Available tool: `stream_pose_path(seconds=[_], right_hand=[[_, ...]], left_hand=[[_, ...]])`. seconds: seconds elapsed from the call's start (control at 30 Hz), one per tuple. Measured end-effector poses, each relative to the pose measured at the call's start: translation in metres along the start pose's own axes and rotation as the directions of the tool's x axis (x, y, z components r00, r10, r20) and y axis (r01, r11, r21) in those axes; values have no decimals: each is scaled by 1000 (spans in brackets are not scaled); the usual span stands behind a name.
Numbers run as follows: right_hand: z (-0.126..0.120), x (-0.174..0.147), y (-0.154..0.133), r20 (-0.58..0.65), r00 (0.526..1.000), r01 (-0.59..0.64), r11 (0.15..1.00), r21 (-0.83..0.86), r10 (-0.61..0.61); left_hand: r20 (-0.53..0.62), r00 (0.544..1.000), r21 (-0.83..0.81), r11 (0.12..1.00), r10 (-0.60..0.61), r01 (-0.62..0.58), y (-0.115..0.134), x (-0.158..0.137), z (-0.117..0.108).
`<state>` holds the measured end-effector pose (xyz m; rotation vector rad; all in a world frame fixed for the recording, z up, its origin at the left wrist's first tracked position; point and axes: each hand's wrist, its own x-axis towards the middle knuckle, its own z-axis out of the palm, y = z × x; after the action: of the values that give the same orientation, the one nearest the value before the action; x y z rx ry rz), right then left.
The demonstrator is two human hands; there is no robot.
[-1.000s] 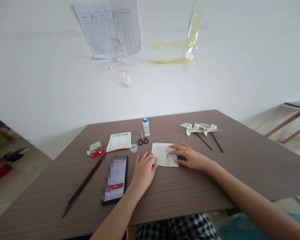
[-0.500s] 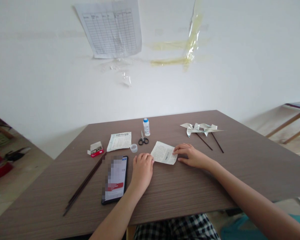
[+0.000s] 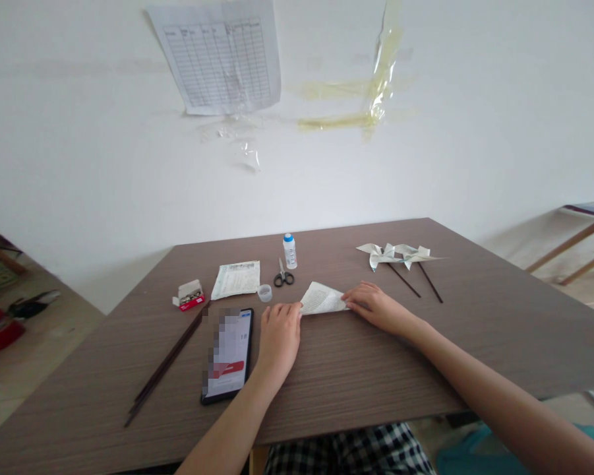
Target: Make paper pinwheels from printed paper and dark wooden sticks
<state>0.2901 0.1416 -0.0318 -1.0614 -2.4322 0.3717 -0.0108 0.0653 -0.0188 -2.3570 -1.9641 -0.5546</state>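
The table (image 3: 351,382) spreads widest before you, brown with a fine wood grain. On it, well to the left of your left forearm, thin dark sticks (image 3: 168,365) lie slantwise, and between them and that forearm rests a smartphone (image 3: 235,346) with its screen lit. Two paper pinwheels (image 3: 382,256) on dark sticks lie beyond your right hand (image 3: 378,309).

Your left hand (image 3: 280,333) and that right hand have their fingers drawn narrow, each holding one lower corner of a folded printed paper (image 3: 321,300). The paper lies on the table directly between your two sets of fingers, touching both.

Its long axis runs from left to right, hand to hand. The near edge is almost straight; the peak points away from you, towards the wall, closer to your left fingers, and from there the far edge slopes down to your right ones.

It looks like a flattened triangle, off-white, with slanting rows of small dark print too fine to read.

Beyond it you have an upright white bottle (image 3: 289,255) with a blue cap, a small open red-and-white box (image 3: 192,302), black-handled scissors (image 3: 281,272) and a translucent plastic ring (image 3: 265,298).
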Motion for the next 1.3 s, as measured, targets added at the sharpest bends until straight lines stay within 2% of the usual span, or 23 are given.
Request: stream_pose_path(seconds=[0.3,0.5,0.7,1.0,1.13,1.3], right_hand=[[16,4,-7,-113,994,-35,974,-224,10],[21,7,-9,-149,986,-107,957,-268,69],[19,7,-13,-125,985,-147,961,-234,120],[6,0,-16,-98,989,-110,994,8,111],[9,-1,-18,-106,984,-144,989,22,146],[12,0,-18,-61,995,-77,997,-22,76]], left_hand=[[-61,998,-44,999,-17,14,3,1,-4],[-66,998,-73,997,22,-27,-1,0,4],[-13,996,18,996,83,-83,2,-2,1],[-4,999,42,998,53,-53,1,-1,3],[-21,999,25,999,48,-47,0,-1,5],[-4,997,60,996,71,-71,-1,-2,5]])
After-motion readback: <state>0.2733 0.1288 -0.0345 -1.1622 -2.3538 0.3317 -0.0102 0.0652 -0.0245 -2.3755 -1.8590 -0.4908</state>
